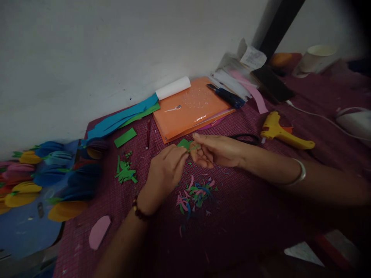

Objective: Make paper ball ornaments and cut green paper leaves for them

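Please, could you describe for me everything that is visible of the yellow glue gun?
The glue gun looks like yellow plastic, with a pale nozzle tip, an orange trigger and a long curved handle. It lies on its side on the checked cloth, right of the orange folder, tip toward the near side, handle toward the right. No hand touches it. Whether it is plugged in, I cannot tell.

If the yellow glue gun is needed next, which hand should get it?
Probably the right hand: the glue gun lies on that side. The left hand is farther away. Both are at a small green strip now, though.
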Demonstrator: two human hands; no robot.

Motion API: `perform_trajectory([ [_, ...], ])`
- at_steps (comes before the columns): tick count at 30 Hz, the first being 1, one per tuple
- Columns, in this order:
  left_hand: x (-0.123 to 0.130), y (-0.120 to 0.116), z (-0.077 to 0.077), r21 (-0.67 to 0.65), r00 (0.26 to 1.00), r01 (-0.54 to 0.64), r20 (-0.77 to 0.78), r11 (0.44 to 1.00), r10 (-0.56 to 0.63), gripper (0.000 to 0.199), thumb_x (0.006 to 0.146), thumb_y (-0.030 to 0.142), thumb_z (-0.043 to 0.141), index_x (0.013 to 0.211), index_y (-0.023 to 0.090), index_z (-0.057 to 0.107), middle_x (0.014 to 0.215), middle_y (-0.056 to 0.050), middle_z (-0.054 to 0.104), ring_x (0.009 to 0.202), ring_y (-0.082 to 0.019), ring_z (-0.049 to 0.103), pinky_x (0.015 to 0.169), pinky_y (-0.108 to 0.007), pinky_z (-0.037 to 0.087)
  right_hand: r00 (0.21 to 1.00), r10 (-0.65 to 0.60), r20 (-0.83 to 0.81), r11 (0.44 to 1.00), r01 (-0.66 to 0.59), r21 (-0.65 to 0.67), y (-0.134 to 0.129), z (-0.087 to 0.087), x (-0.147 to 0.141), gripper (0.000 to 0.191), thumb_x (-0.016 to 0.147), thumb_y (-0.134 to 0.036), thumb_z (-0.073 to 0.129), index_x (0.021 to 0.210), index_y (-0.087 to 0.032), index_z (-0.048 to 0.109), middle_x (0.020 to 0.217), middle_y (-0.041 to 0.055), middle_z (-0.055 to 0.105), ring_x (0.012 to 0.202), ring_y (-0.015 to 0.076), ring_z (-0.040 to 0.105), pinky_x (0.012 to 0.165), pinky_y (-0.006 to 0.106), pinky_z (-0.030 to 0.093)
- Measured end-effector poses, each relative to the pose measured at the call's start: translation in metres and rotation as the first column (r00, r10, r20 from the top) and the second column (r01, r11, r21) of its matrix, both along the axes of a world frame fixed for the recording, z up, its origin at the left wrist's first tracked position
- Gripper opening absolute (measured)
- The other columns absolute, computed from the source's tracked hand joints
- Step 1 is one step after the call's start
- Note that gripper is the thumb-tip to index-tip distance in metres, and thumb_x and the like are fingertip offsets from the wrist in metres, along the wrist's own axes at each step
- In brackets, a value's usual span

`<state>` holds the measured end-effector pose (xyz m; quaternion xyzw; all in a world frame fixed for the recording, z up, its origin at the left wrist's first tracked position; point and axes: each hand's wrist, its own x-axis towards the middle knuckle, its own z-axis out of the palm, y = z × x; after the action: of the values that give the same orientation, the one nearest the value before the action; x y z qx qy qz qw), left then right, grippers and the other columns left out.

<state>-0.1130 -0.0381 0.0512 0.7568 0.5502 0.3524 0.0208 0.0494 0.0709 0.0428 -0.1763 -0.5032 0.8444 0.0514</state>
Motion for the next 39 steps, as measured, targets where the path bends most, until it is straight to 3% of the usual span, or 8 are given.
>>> perform_trajectory([
  [6,-0.012,-0.004,-0.009,-0.008,0.992,-0.111,-0.057,0.994,0.110,0.026,0.084,0.020,0.061,0.106,0.029,0.071,0.085,-0.005,0.068,0.078,-0.019,0.059,0.076,-0.032,0.044,0.998,-0.030,0.052,0.992,0.024,0.124,0.002,0.005,0.002,0.034,0.086,-0.044,0.059,0.069,-0.014,0.056,0.051,-0.0048,0.053,0.042,0.0041,0.044,0.041,0.016,0.033],
  [9,-0.013,-0.003,-0.007,0.001,0.959,-0.245,0.143,0.969,0.243,0.020,0.082,0.021,0.064,0.098,0.027,0.074,0.081,-0.004,0.068,0.076,-0.018,0.059,0.077,-0.030,0.044,0.994,-0.107,0.031,0.953,0.093,0.289,0.000,0.008,0.001,0.020,0.083,-0.029,0.062,0.070,-0.015,0.054,0.054,-0.0060,0.052,0.046,0.0045,0.043,0.044,0.017,0.032],
  [12,-0.015,0.001,-0.002,-0.080,0.800,-0.390,0.464,0.917,0.380,0.014,0.083,0.026,0.063,0.091,0.022,0.074,0.072,-0.002,0.066,0.067,-0.014,0.057,0.065,-0.025,0.044,0.982,-0.186,-0.018,0.852,0.170,0.496,-0.001,0.007,-0.002,0.020,0.085,-0.027,0.058,0.069,-0.016,0.051,0.058,-0.0051,0.051,0.051,0.0059,0.043,0.048,0.019,0.033],
  [18,-0.003,0.008,-0.004,-0.364,0.199,0.129,0.921,0.922,0.336,0.015,0.071,0.027,0.073,0.081,0.018,0.067,0.072,0.000,0.065,0.058,-0.008,0.056,0.051,-0.019,0.045,0.957,-0.244,-0.155,0.606,0.275,0.746,-0.001,0.001,-0.003,0.023,0.086,-0.025,0.055,0.066,-0.017,0.048,0.059,-0.0054,0.044,0.055,0.0070,0.039,0.053,0.021,0.031],
  [28,0.016,0.011,-0.021,-0.362,0.065,0.134,0.932,0.923,0.356,0.015,0.067,0.020,0.075,0.070,0.015,0.061,0.065,0.003,0.062,0.059,-0.006,0.056,0.057,-0.018,0.045,0.980,-0.190,-0.054,0.596,0.159,0.787,0.000,0.001,-0.007,0.012,0.088,-0.025,0.050,0.082,-0.016,0.055,0.067,-0.0020,0.053,0.060,0.0095,0.048,0.056,0.023,0.037],
  [30,0.012,0.012,-0.022,-0.369,-0.018,0.121,0.927,0.921,0.374,0.019,0.066,0.020,0.076,0.070,0.016,0.057,0.064,0.005,0.060,0.060,-0.006,0.057,0.057,-0.018,0.046,0.983,-0.186,0.010,0.489,0.083,0.868,0.011,0.007,0.001,0.012,0.089,-0.024,0.048,0.091,-0.016,0.057,0.075,0.0008,0.058,0.065,0.0115,0.052,0.061,0.024,0.039],
  [33,0.005,0.014,-0.025,-0.382,-0.072,0.103,0.918,0.918,0.390,0.024,0.066,0.021,0.075,0.067,0.017,0.051,0.061,0.005,0.058,0.059,-0.007,0.058,0.057,-0.019,0.047,0.937,-0.259,0.236,0.118,-0.212,0.970,0.030,0.014,0.034,0.015,0.089,-0.020,0.047,0.089,-0.015,0.061,0.082,0.0072,0.063,0.070,0.0156,0.054,0.068,0.031,0.040],
  [39,-0.003,0.017,-0.028,-0.363,-0.120,0.114,0.919,0.925,0.376,0.024,0.065,0.016,0.074,0.066,0.017,0.050,0.061,0.005,0.059,0.059,-0.007,0.058,0.057,-0.019,0.047,0.815,-0.456,0.357,-0.117,-0.453,0.884,0.031,-0.004,0.110,0.030,0.089,-0.018,0.049,0.115,-0.008,0.061,0.113,0.0217,0.059,0.098,0.0265,0.057,0.092,0.039,0.043],
])
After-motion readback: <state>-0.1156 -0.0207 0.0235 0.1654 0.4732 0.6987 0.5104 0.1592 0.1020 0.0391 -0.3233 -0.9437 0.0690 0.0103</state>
